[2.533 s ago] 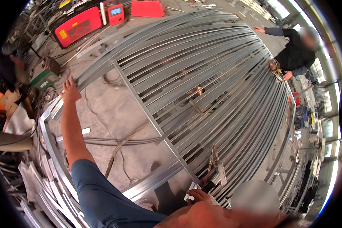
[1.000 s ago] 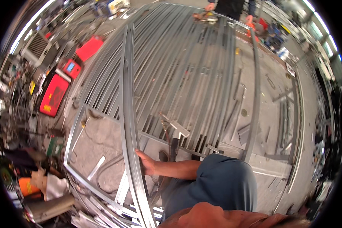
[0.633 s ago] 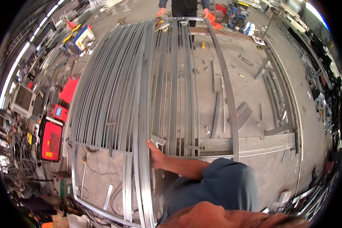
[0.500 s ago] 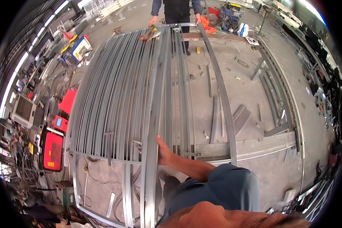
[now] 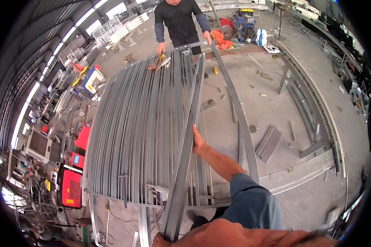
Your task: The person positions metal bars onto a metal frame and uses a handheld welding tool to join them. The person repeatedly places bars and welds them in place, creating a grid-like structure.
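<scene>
A long grey metal channel bar (image 5: 185,154) slants across a frame of parallel metal slats (image 5: 138,115). My right hand (image 5: 198,140) grips it by its right side, about midway along, the fingers partly hidden behind it. Low in the picture, my left hand (image 5: 160,240) holds the bar's near end. The bar's far end lies over the slats' right part, close to the frame's far edge. Beneath my hands, a welding clamp (image 5: 152,189) and a small T-shaped metal piece (image 5: 123,187) rest at the slats' near ends.
Across the frame stands a co-worker (image 5: 179,20), one hand by an orange-brown tool (image 5: 152,66), the other at the frame's far corner. A curved-looking side rail (image 5: 239,111) runs to the right. Red welding machines (image 5: 71,187) stand left; steel offcuts (image 5: 269,144) lie on the floor.
The channel bar has shifted to the right and now slants, with my right hand moving along with it. My left hand has come into view at its near end. The view has tilted up.
</scene>
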A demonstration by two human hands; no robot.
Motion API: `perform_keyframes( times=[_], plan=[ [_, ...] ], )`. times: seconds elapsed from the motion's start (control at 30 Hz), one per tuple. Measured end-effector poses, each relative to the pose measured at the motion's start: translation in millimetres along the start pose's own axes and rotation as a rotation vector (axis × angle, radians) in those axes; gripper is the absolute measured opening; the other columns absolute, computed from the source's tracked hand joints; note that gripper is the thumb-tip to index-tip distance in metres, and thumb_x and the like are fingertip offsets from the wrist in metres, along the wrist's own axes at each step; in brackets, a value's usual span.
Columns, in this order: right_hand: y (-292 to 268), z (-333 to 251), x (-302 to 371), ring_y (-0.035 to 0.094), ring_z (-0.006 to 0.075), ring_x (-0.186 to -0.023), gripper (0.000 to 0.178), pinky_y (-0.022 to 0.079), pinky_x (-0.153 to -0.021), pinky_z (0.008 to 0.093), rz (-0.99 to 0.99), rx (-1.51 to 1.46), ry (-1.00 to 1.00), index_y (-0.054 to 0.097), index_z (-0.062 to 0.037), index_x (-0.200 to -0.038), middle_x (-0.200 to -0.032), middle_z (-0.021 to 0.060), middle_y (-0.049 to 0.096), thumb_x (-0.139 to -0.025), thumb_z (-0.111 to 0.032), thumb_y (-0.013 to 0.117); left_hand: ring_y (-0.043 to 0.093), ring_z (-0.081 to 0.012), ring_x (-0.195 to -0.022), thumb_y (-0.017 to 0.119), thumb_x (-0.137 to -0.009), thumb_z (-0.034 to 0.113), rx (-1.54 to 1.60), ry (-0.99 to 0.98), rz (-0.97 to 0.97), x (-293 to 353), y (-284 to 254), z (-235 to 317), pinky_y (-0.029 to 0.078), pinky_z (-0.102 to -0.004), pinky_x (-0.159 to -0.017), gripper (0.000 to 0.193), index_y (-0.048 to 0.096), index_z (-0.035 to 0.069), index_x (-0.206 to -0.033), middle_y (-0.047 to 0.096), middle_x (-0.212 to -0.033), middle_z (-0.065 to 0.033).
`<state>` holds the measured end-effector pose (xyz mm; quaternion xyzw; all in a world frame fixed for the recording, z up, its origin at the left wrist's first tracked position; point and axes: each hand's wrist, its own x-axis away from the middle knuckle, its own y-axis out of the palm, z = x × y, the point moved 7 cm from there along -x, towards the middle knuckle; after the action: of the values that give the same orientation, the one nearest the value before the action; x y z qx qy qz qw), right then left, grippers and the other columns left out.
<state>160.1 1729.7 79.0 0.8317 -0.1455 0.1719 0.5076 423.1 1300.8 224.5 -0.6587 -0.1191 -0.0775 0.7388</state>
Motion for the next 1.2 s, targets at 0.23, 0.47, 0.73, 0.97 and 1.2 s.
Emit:
perform_keyframes(
  times=[0.23,0.47,0.73,0.97,1.2],
  plan=[
    [-39.9,-37.2,-85.1,0.055,0.0307,-0.13,0.097,0.043,-0.109,0.0544,-0.011,-0.023,-0.08,0.049,-0.0091,-0.147,-0.145,0.013,0.056,-0.087,-0.085,0.045,0.058,-0.0426,-0.115,0.085,-0.058,0.03,-0.018,0.032,0.004,-35.7,-2.5,65.7,0.045,-0.0537,-0.1,0.079,0.051,-0.002,-0.122,0.062,-0.119,-0.0242],
    [-80.1,-98.7,-118.4,0.062,0.0311,-0.118,0.099,0.048,-0.098,0.0494,0.075,0.332,-0.182,0.05,-0.0054,-0.145,-0.133,0.0134,0.063,-0.09,-0.085,0.035,0.059,-0.0431,-0.114,0.083,-0.061,0.031,-0.033,0.185,-0.072,-90.8,19.3,124.3,0.047,-0.0506,-0.1,0.076,0.05,-0.002,-0.12,0.063,-0.118,-0.0247],
    [-95.5,88.5,107.4,0.049,0.0297,-0.13,0.086,0.041,-0.108,0.0449,0.101,0.712,-0.052,0.044,-0.0007,-0.147,-0.141,0.0166,0.053,-0.098,-0.072,0.04,0.062,-0.0428,-0.114,0.082,-0.068,0.03,0.01,0.329,-0.138,-126.6,15.5,224.3,0.051,-0.0476,-0.098,0.069,0.05,-0.004,-0.119,0.064,-0.116,-0.0266],
    [-45.6,173.5,286.2,0.057,0.0276,-0.121,0.07,0.047,-0.1,0.0412,0.234,0.657,0.019,0.04,0.0044,-0.147,-0.141,0.0208,0.053,-0.099,-0.042,0.062,0.066,-0.039,-0.108,0.08,-0.073,0.034,0.066,0.526,-0.149,-118.0,47.6,291.3,0.056,-0.0459,-0.091,0.074,0.048,-0.01,-0.123,0.065,-0.116,-0.0249],
    [-112.1,168.7,284.7,0.065,0.0257,-0.108,0.048,0.051,-0.094,0.0388,0.229,0.358,-0.05,0.056,0.0072,-0.128,-0.119,0.0138,0.066,-0.09,-0.018,0.068,0.067,-0.0356,-0.105,0.081,-0.071,0.037,0.21,0.519,-0.123,-102.5,108.0,301.9,0.058,-0.043,-0.088,0.077,0.047,-0.009,-0.122,0.065,-0.112,-0.0219]
  ],
)
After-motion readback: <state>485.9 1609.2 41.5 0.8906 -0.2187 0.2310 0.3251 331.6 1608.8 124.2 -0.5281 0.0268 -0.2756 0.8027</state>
